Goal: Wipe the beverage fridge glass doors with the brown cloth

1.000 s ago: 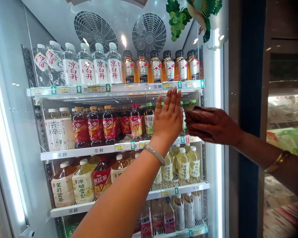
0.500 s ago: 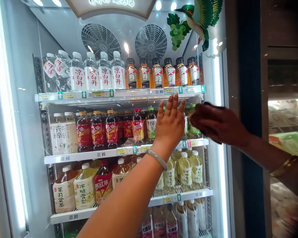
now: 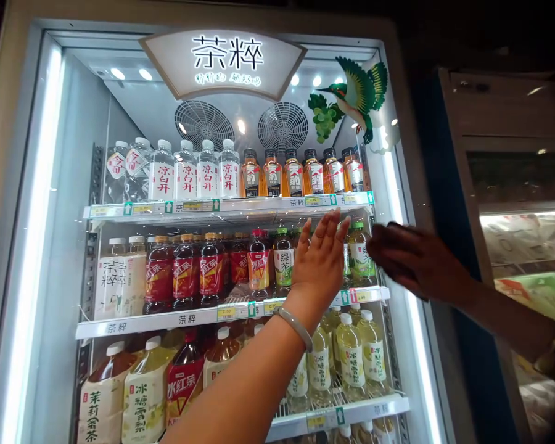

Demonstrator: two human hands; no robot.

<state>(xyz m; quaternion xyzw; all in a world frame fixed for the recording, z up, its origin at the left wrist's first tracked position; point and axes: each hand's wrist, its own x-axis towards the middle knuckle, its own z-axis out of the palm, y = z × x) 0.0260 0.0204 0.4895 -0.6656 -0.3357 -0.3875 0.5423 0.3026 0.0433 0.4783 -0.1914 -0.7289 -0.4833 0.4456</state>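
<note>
My left hand (image 3: 321, 259), with a pale bangle (image 3: 295, 327) at the wrist, lies palm-first on the glass front of a lit drinks cooler (image 3: 404, 209). Its fingers are spread, and nothing is in it. To its right, my right hand (image 3: 414, 256) presses a dark cloth (image 3: 388, 243) to the glass near the cooler's right light strip. That hand's fingers are partly lost in shadow and blur. Behind the glass, between the two hands, a green-capped tea bottle (image 3: 361, 253) shows on the second shelf.
Clear water bottles (image 3: 185, 172) and amber bottles (image 3: 293, 176) line the top shelf. Red-labelled tea bottles (image 3: 185, 271) stand below, with larger bottles (image 3: 148, 394) lower down. A lit sign (image 3: 226, 61) and a bird decal (image 3: 358, 98) are above. Another cooler (image 3: 518, 246) stands at the right.
The view has tilted up, bringing the whole sign into the picture. My right hand and the cloth have moved slightly right, uncovering a green-capped bottle. My left hand stays spread on the glass.
</note>
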